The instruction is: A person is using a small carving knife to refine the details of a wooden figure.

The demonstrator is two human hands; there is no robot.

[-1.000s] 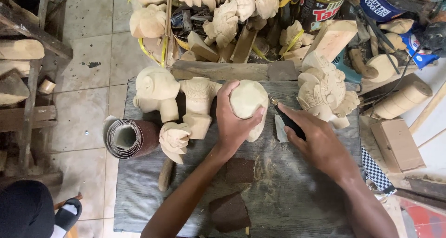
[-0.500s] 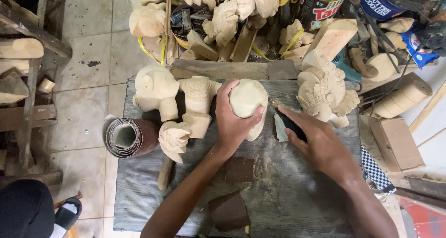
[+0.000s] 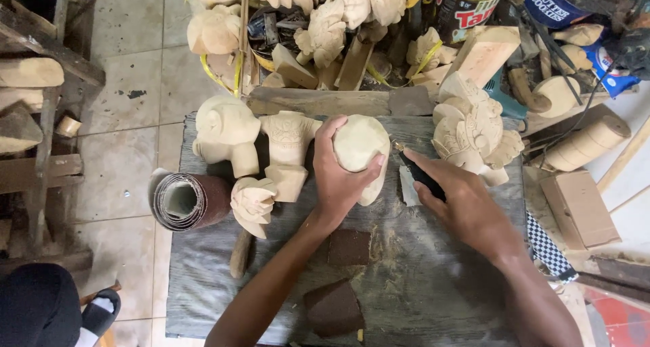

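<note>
1. The left hand [image 3: 342, 178] is wrapped around a pale rounded wooden carving [image 3: 362, 150], thumb on its left flank and fingers curled over its right edge, pinning it to the grey worn board [image 3: 420, 279] just above the picture's centre.
2. The right hand [image 3: 460, 201] is closed around a dark-handled carving tool [image 3: 421, 174]; the tool's tip sits at 3 o'clock of the rounded carving, touching or all but touching its edge, too small to say which.
3. A small flat pale chip [image 3: 408, 186] lies on the board under the tool, at 4 o'clock of the carving.
4. At 9 o'clock of the left hand stands a carved torso piece [image 3: 289, 150], just beside the thumb; farther at 9 o'clock is a smooth round-headed figure [image 3: 227, 140].
5. At 8 o'clock of the left hand lies a small carved piece with folded, petal-like shapes [image 3: 252, 203], and beyond it a roll of brown sandpaper [image 3: 189, 201] hangs over the board's left edge.
6. At 1 o'clock of the right hand sits an ornate carved head [image 3: 470, 134], close to the knuckles but apart.
7. Two brown sandpaper scraps lie on the board by the forearms, one [image 3: 349, 247] at 6 o'clock of the left hand, the other [image 3: 332, 308] lower down.
8. At 12 o'clock, beyond a wooden plank [image 3: 325, 102], many pale carvings and wood offcuts are heaped together.
9. A cardboard box [image 3: 579, 208] lies at 3 o'clock of the right hand, well apart.
</note>
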